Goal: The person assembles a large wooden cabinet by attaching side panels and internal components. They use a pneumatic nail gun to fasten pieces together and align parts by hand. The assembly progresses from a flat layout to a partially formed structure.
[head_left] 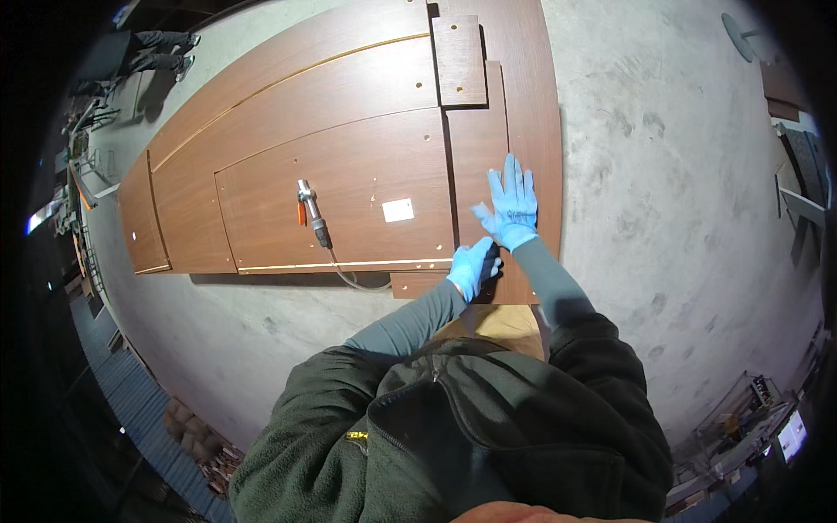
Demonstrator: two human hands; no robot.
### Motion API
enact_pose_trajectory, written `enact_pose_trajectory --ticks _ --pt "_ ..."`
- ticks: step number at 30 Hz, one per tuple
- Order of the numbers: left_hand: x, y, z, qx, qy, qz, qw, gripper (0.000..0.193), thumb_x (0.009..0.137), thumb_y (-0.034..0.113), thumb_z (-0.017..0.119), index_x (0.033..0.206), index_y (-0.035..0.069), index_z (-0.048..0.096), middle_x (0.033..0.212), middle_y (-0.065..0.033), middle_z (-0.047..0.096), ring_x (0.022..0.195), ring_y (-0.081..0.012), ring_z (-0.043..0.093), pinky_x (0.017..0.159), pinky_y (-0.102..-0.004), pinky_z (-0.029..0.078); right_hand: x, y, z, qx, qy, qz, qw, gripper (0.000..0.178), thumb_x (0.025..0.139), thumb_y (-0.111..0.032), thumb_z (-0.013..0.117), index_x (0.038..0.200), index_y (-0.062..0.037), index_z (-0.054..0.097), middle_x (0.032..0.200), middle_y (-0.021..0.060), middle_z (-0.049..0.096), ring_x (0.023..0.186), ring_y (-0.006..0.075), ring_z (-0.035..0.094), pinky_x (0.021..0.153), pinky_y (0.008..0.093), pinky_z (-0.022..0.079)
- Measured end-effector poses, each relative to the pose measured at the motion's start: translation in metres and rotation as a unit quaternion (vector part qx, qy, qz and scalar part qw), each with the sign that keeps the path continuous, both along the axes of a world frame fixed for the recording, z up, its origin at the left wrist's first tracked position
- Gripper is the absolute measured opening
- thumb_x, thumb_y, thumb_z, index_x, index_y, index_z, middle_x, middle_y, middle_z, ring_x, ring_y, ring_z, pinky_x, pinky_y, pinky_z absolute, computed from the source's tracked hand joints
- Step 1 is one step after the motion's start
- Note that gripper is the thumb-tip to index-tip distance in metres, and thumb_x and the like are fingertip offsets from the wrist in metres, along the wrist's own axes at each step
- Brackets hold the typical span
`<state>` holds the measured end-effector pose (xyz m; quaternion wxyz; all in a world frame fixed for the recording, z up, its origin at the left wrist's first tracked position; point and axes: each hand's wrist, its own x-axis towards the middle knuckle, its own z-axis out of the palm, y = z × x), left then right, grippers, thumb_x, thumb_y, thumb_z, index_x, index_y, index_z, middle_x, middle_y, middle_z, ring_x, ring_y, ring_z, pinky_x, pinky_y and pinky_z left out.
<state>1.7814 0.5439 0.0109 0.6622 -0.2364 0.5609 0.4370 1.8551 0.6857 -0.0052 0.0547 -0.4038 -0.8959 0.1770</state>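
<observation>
Brown wood-grain panels [349, 192] lie stacked on one another in front of me. My right hand [512, 205], in a blue glove, rests flat with fingers spread on a narrow board [471, 144] at the right side of the stack. Close below it, near the front edge, my left hand [471, 268] is gloved too, its fingers curled beside a dark shape. What that hand holds, if anything, is hidden. A small rectangular board [459, 65] with holes sits across the panels farther up.
On the panel lie a metal air tool [312, 213] with a red lever, its hose [349, 279] hanging over the front edge, and a white label [398, 210]. Grey concrete floor [645, 218] surrounds the stack. At the far left, a person's legs [161, 52] show.
</observation>
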Motion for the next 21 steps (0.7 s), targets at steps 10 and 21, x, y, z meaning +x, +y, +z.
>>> enact_pose_trajectory --ticks 10,21 --pt "0.002 -0.026 -0.007 -0.039 -0.078 -0.065 0.994 0.035 0.1 0.036 0.066 0.11 0.002 0.066 0.096 -0.0127 0.069 0.077 -0.0274 0.067 0.07 -0.043 0.059 0.012 -0.028 0.008 -0.04 -0.047 -0.007 0.998 0.085 0.085 -0.057 0.069 0.152 -0.0078 0.052 0.168 0.0314 0.02 0.156 0.0426 0.023 0.127 0.0593 0.013" --pt "-0.002 -0.021 0.011 0.01 -0.02 -0.093 0.995 0.028 0.099 0.036 0.069 0.1 0.008 0.064 0.082 -0.0061 0.064 0.072 -0.0235 0.065 0.066 -0.0381 0.055 0.008 -0.024 0.011 -0.044 -0.054 -0.022 0.997 0.086 0.084 -0.056 0.072 0.152 -0.0084 0.051 0.169 0.0297 0.019 0.155 0.0417 0.023 0.126 0.0598 0.015"
